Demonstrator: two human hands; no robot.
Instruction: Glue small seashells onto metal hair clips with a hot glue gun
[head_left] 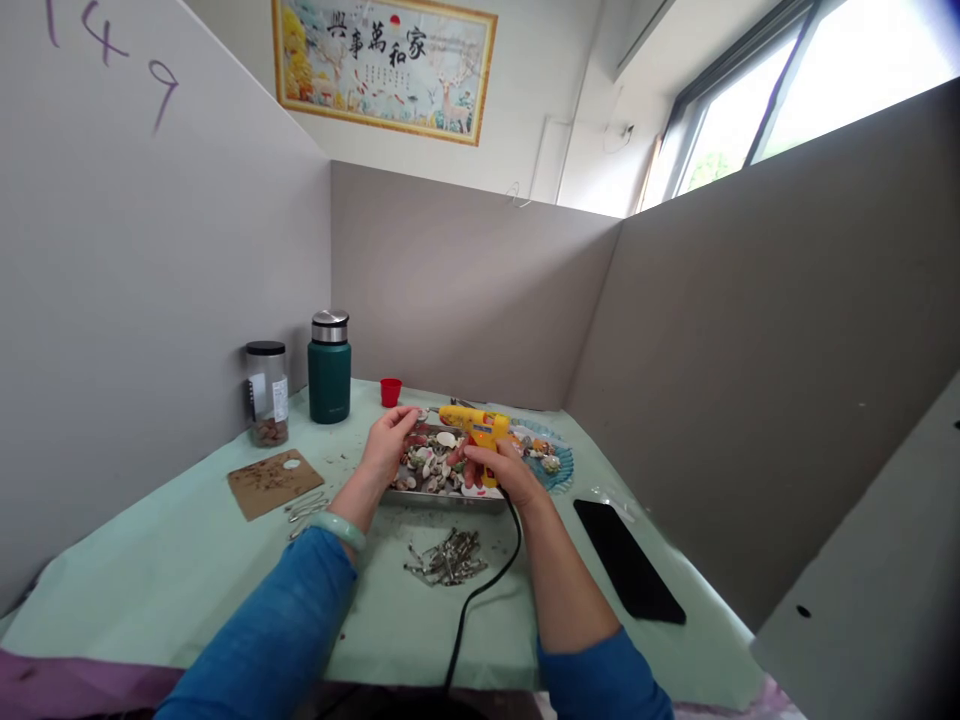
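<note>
My right hand (501, 462) is wrapped round the handle of a yellow glue gun (480, 420), whose nozzle points left. A black cord runs from its handle down to the table's front edge. Close to the nozzle tip, my left hand (390, 440) pinches a small pale piece that looks like a shell (422, 414). Both hands are above a metal tray (442, 500) filled with mixed seashells (429, 462). In front of the tray lies a pile of small metal clips (450, 558).
A blue plate (564, 462) with shells stands right of the tray, a black flat slab (628, 560) nearer me. Leftward are cardboard (274, 485), a green flask (329, 375), a jar (268, 400) and a red cup (391, 392). Grey partitions (472, 280) enclose the table.
</note>
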